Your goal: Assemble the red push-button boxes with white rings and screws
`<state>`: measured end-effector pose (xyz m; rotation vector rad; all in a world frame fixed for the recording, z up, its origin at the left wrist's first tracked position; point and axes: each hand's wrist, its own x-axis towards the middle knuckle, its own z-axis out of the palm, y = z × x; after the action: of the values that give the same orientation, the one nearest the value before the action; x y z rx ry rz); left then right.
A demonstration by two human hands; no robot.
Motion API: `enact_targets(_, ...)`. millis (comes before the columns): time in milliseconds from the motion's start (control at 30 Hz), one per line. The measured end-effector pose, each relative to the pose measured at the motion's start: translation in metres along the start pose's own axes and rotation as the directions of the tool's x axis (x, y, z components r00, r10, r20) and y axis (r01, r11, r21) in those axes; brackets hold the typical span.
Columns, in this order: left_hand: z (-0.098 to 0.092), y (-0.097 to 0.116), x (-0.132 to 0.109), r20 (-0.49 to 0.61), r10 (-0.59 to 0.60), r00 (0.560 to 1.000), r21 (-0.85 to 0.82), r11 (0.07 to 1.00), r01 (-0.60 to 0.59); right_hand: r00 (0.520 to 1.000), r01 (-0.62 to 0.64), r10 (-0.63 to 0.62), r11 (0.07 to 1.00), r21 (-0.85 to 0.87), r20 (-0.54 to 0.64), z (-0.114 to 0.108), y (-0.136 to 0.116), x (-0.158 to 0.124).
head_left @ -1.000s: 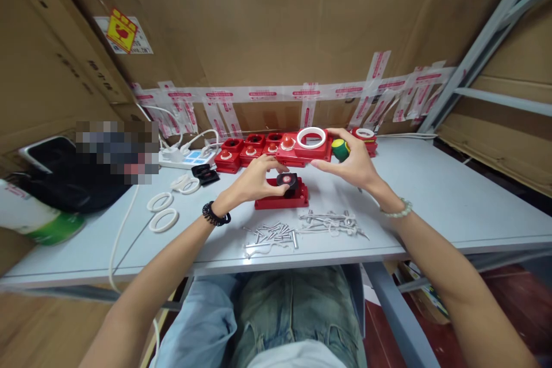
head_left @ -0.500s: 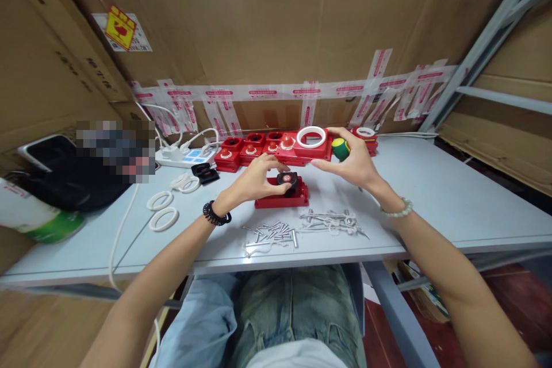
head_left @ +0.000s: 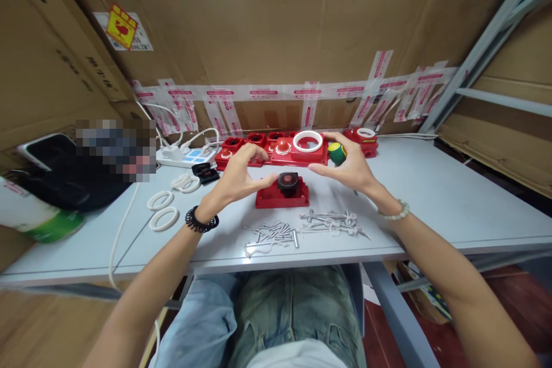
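Note:
My right hand (head_left: 356,161) grips the right end of a red cover (head_left: 302,157) with a white ring (head_left: 307,141) and a red dome button (head_left: 283,146), held tilted above the table. A screwdriver with a green and yellow handle (head_left: 337,153) is tucked in the same hand. My left hand (head_left: 241,172) is open, fingers curved and apart, its fingertips near the cover's left end. Its thumb points at a black round part (head_left: 287,181) that sits on a red base (head_left: 282,200) on the table. Whether the thumb touches it, I cannot tell.
Loose screws (head_left: 276,233) and a pile of longer screws with string-like scraps (head_left: 332,222) lie at the front. Red housings (head_left: 226,155) line the back. White rings (head_left: 164,219), a small black case (head_left: 205,173) and a power strip (head_left: 190,156) are left.
My left hand has let go of the black part and moved left and up, its fingers opening. The right hand has shifted slightly left with the red cover and screwdriver.

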<state>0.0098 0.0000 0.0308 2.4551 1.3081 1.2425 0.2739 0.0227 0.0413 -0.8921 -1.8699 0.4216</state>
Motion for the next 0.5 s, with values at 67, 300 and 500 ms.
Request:
enact_targets(67,-0.003,0.001,-0.001,-0.064,0.008,0.998,-0.033,0.999,-0.010,0.999,0.005,-0.006,1.000,0.022,0.042,0.006,-0.001,-0.003)
enact_targets(300,0.003,0.011,-0.001,0.157,0.084,0.984,-0.153,0.986,-0.060,0.977,-0.018,0.007,0.999,0.047,0.214,0.020,-0.005,-0.012)
enact_targets(500,0.005,0.003,-0.001,0.136,0.109,0.985,-0.143,0.986,-0.089,0.962,0.171,-0.169,0.985,0.014,0.213,0.016,-0.012,-0.011)
